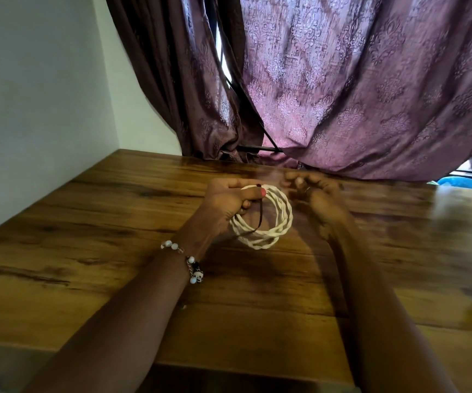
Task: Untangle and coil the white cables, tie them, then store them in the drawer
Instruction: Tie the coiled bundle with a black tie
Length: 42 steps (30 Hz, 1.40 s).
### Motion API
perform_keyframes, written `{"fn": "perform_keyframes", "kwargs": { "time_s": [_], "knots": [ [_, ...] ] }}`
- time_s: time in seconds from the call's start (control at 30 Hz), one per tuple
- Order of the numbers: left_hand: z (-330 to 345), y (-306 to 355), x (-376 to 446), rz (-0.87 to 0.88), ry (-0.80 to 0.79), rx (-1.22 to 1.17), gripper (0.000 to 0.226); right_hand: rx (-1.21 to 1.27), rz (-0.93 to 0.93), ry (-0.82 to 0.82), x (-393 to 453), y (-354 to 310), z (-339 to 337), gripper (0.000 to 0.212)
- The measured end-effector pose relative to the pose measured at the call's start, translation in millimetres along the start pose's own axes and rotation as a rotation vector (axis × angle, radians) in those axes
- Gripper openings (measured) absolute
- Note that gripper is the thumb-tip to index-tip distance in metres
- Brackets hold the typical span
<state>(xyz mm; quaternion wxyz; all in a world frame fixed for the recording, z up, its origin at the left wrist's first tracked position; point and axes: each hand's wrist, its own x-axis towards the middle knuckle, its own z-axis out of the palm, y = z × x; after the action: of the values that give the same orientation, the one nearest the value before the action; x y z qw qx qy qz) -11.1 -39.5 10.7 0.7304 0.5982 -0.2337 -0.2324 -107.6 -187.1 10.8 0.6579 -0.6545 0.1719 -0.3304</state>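
Coiled white cable held over a wood-grain tabletop (pixel 115 251).

The left hand (pixel 226 202) grips the white cable coil (pixel 268 222) and pinches a dark tie (pixel 260 211) across it; the blurred right hand (pixel 314 194), just beside, looks loosely curled, holding nothing. Beyond hang purple patterned curtains (pixel 356 95); a white wall (pixel 36 95) stands left.

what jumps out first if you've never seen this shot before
The white cable coil at centre, held above the wooden table in the left hand, with a dark tie hanging across it. The right hand, blurred, sits just right of the coil with fingers loosely curled. Behind, purple patterned curtains fill the top of the view.
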Motion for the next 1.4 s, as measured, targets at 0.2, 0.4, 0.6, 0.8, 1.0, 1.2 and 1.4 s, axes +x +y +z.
{"fn": "perform_keyframes", "kwargs": {
  "time_s": [0.2,0.4,0.6,0.8,1.0,1.2,1.4],
  "knots": [
    [3.1,-1.1,0.2,0.287,-0.129,0.236,0.021,0.271,0.36,-0.225,-11.8,10.5,10.9,0.034],
    [-1.7,-3.1,2.4,0.665,-0.209,0.67,0.017,0.374,0.38,-0.382,-23.0,5.4,1.2,0.028],
    [-2.6,-5.1,1.0,0.888,-0.239,0.759,0.027,0.362,0.345,-0.454,-15.8,17.1,-4.6,0.024],
    [-4.0,-4.8,-1.6,0.619,-0.372,0.518,0.012,0.358,0.241,-0.471,-13.3,21.8,-7.6,0.053],
    [-2.9,-7.5,-2.7,0.426,-0.564,0.3,0.023,0.368,0.176,-0.274,-10.7,12.5,-8.9,0.025],
    [1.3,-10.8,-3.9,0.383,-0.503,0.306,0.022,0.22,0.093,-0.19,-19.5,-9.8,-8.1,0.028],
    [6.5,-10.0,-2.4,0.244,-0.414,0.358,0.03,-0.081,-0.088,-0.142,-17.4,-21.9,-5.6,0.034]
  ]
}}
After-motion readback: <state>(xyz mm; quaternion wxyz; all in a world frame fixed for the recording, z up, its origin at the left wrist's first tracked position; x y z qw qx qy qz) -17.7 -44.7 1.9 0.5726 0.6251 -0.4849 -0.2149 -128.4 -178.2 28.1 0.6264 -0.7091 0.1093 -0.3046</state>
